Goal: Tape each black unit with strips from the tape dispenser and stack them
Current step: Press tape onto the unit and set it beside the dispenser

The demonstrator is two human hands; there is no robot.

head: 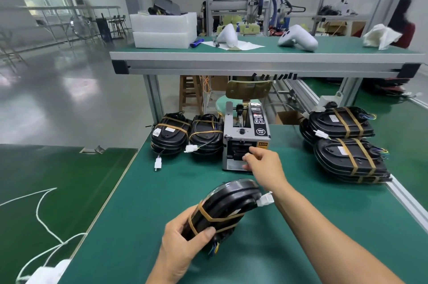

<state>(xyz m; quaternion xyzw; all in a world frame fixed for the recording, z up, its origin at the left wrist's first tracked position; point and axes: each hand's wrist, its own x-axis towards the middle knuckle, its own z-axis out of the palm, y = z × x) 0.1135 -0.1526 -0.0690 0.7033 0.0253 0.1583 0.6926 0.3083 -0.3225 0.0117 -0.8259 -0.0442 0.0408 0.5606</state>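
My left hand (pixel 183 246) grips a black unit (pixel 228 205) tilted on its edge over the green mat, with brown tape bands around its near end and a white connector (pixel 264 200) sticking out to the right. My right hand (pixel 264 164) reaches to the front slot of the grey tape dispenser (pixel 245 135), thumb and forefinger pinched there; whether a strip is between them I cannot tell. Two stacks of black units (pixel 187 135) stand left of the dispenser. Taped units (pixel 345 144) are stacked at the right.
A raised shelf (pixel 254 61) spans the bench above the dispenser, carrying white foam boxes (pixel 162 29) and white housings (pixel 297 38). Several black tape strips (pixel 275 76) hang from its front edge. A white cord (pixel 44 225) lies on the left mat. The aluminium bench rail (pixel 407 200) runs along the right.
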